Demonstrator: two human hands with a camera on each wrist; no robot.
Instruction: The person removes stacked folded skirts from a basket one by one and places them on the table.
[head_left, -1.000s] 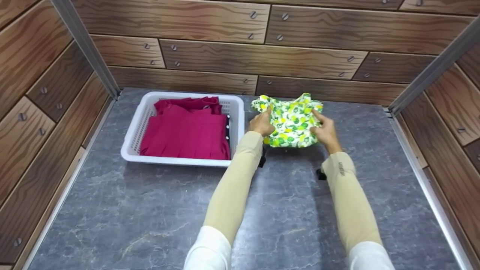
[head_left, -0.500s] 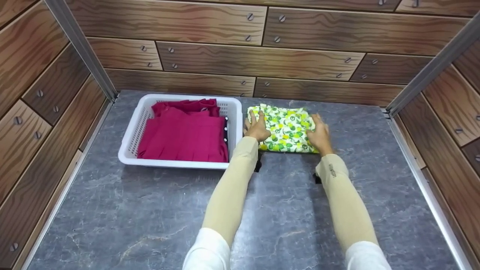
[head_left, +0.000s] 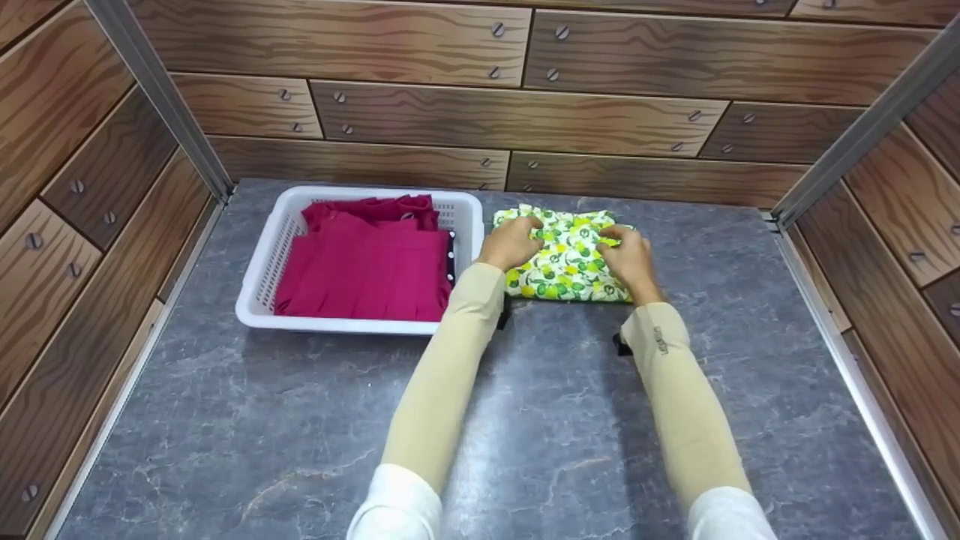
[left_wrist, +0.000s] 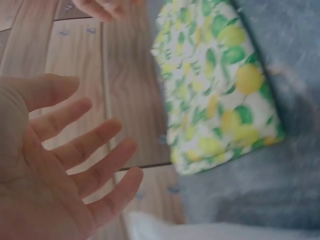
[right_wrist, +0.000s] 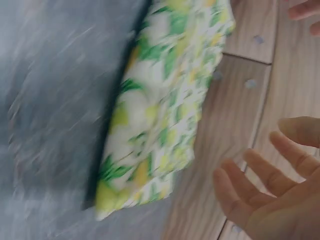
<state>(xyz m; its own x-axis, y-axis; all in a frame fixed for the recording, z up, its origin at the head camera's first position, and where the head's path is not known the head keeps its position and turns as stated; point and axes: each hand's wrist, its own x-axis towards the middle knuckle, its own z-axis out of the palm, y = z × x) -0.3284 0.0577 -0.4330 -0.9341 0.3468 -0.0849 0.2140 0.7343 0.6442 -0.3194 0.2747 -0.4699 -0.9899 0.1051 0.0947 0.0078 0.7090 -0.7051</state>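
Note:
A folded cloth garment (head_left: 566,262) with a lemon and green leaf print on white lies flat on the grey table, right of the basket. Over its left side is my left hand (head_left: 511,244); in the left wrist view that hand (left_wrist: 75,155) has its fingers spread and holds nothing. My right hand (head_left: 628,259) is over the garment's right side. Seen in the right wrist view, its fingers (right_wrist: 270,172) are loosely bent with nothing between them, apart from the printed cloth (right_wrist: 155,105).
A white plastic basket (head_left: 247,300) at the left holds folded dark-red clothing (head_left: 367,270) and a black piece with white dots (head_left: 451,259). Wood-patterned walls (head_left: 420,112) stand at the back and both sides of the table (head_left: 315,427).
The garment, gripped and lifted a second ago, came down flat on the table. Both hands let go; since half a second ago they have risen off its sides.

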